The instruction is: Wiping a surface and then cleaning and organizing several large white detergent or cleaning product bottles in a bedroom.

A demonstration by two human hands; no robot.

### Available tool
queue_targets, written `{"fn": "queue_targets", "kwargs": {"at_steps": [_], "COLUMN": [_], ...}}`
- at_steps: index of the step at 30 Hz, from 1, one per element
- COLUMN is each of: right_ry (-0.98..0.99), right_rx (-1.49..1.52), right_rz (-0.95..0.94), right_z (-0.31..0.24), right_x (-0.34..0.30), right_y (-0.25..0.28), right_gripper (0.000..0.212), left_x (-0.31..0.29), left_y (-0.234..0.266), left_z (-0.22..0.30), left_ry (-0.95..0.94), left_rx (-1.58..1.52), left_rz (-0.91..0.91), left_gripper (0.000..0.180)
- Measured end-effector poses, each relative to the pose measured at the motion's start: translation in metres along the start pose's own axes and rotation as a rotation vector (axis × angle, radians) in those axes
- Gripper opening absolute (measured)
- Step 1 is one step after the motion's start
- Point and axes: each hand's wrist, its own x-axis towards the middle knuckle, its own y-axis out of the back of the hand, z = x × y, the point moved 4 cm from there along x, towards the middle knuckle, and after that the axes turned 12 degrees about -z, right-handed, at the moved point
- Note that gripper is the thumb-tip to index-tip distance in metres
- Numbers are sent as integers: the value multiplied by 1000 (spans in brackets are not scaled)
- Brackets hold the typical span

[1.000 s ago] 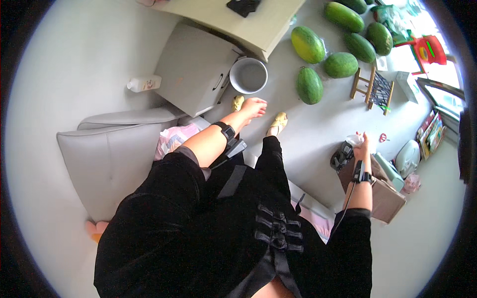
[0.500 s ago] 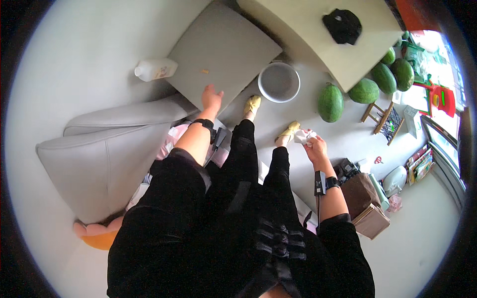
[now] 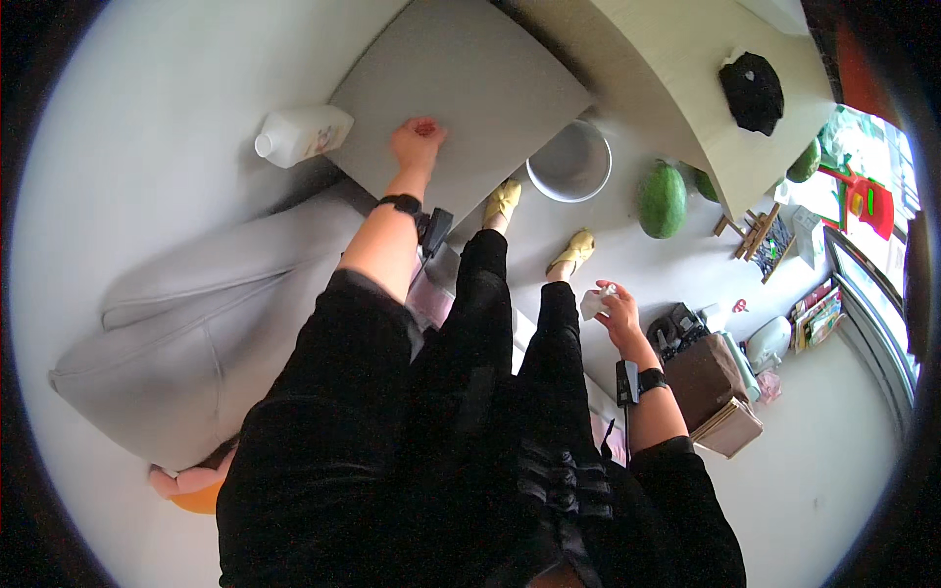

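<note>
My left hand (image 3: 419,144) is at the flat grey seat (image 3: 480,73), its fingers curled in. Whatever they hold, if anything, is hidden; a small tan piece seen there earlier no longer shows. To its left a white plastic bottle (image 3: 306,135) lies tilted at the seat's edge. Lower right, my right hand (image 3: 619,316) is closed on a crumpled white tissue (image 3: 593,302), held above the floor near my right foot.
A round bin (image 3: 570,162) stands just right of the seat. Farther right are a watermelon (image 3: 663,201), a pale table (image 3: 686,59) bearing a black cloth item (image 3: 753,93), and a small folding stool (image 3: 765,242). A brown box (image 3: 701,380) stands at right; a grey sofa (image 3: 196,333) at left.
My left hand has reached farther over the seat and its fingers have curled, covering where the tan piece lay. My right hand has dropped slightly with the tissue. The view has shifted.
</note>
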Motion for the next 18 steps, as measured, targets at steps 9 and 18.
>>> {"fn": "queue_targets", "kwargs": {"at_steps": [9, 18], "right_ry": [136, 261], "right_rx": [-36, -26], "right_rz": [-100, -98], "right_z": [-28, -52], "right_x": [-3, -46], "right_y": [-31, 13], "right_gripper": [33, 34], "left_x": [-156, -242], "left_y": [-11, -62], "left_z": [214, 299], "left_ry": [-189, -332], "left_rx": [-940, -886], "left_rz": [-599, -795], "left_gripper": [27, 34]}}
